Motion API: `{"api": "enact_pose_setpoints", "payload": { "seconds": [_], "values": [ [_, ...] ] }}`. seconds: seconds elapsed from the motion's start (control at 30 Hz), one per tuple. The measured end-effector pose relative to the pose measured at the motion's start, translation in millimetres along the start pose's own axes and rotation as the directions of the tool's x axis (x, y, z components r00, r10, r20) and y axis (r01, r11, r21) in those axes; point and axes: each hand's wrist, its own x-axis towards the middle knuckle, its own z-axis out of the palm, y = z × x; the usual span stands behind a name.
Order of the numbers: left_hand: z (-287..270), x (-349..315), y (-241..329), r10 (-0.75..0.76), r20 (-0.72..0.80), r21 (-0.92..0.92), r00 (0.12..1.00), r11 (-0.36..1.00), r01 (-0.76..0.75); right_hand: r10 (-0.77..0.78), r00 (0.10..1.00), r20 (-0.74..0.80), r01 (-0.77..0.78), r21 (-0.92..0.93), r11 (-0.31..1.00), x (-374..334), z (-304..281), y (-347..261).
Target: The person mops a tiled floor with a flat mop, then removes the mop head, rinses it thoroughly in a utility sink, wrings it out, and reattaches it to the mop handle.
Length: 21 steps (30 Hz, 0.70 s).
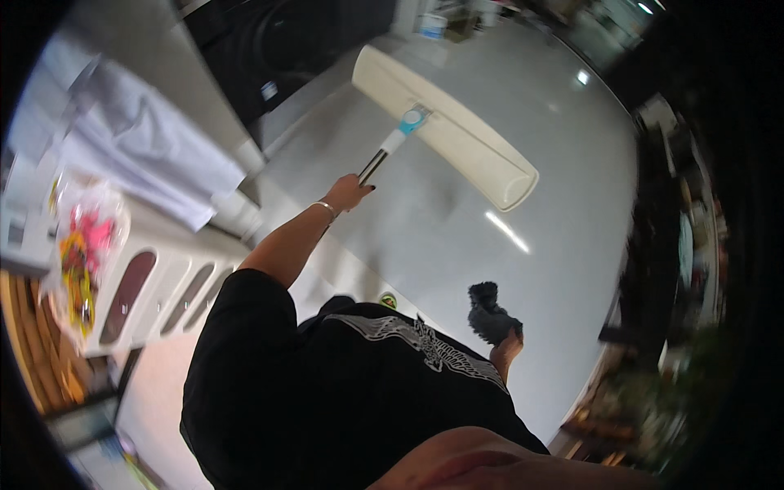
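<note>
My left hand is closed around the metal pole of a flat mop, just below its white and blue joint. The mop's long cream head is lifted in front of me, tilted, with no pad visible on the side facing me. Low on my right side, my right hand grips a dark grey fluffy cloth, bunched up and hanging free of the mop. Part of that hand is hidden by the cloth.
Shiny grey floor spreads ahead and to the right. On my left stands a white slotted cabinet with a plastic-wrapped colourful bundle on it and a pale cloth behind. Black machines stand far left; blurred shelves line the right.
</note>
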Motion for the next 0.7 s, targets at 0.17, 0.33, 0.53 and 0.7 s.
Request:
{"api": "enact_pose_setpoints", "payload": {
  "seconds": [0.17,0.33,0.53,0.7],
  "values": [
    [36,-28,19,-0.033,-0.245,0.093,0.969,0.994,0.058,0.005,0.997,0.082,-0.015,0.114,0.993,108,-9,-51],
    [56,-23,-4,-0.071,-0.404,-0.021,0.912,0.997,0.068,-0.012,0.971,0.238,-0.027,0.158,0.987,179,47,-64],
    [73,-20,19,-0.095,-0.623,-0.049,0.777,0.995,0.083,0.044,0.990,0.136,-0.074,0.231,0.970,199,69,-60],
    [18,-29,81,0.043,-0.841,0.039,0.540,0.999,-0.019,-0.078,0.923,0.378,-0.061,0.342,0.938,189,80,-73]
  ]
}}
